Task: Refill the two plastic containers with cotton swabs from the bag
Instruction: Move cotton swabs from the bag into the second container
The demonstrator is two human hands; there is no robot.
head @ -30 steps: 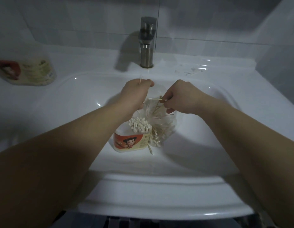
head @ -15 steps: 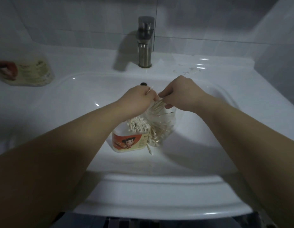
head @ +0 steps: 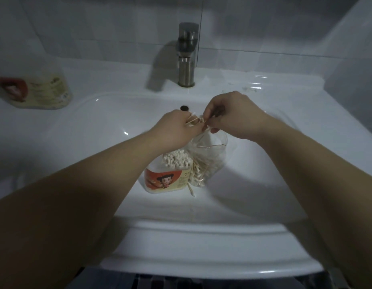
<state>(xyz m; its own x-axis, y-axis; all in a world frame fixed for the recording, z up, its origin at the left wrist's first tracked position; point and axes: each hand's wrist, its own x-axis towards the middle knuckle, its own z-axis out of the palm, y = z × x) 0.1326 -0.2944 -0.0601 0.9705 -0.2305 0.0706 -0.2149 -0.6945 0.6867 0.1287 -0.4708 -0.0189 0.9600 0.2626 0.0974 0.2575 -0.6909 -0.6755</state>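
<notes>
Here the label on the container [head: 166,180] is orange with a cartoon child's figure; its print is too small to read. The container stands in the sink [head: 81,142], packed with upright white-tipped swabs [head: 176,160]. The clear bag [head: 210,157] leans against its right side, wooden-stemmed swabs heaped at its bottom. Above the bag's mouth, the left hand [head: 176,128] pinches a few swabs [head: 192,121] between curled fingers, their stems pointing right. The right hand [head: 233,113] meets it, finger and thumb closed on the same bunch at its far end. A loose swab [head: 191,189] lies in the basin by the container's right corner. A second container [head: 41,90] with a similar blurred label stands on the counter at far left. The tap [head: 187,55] rises behind the hands.
</notes>
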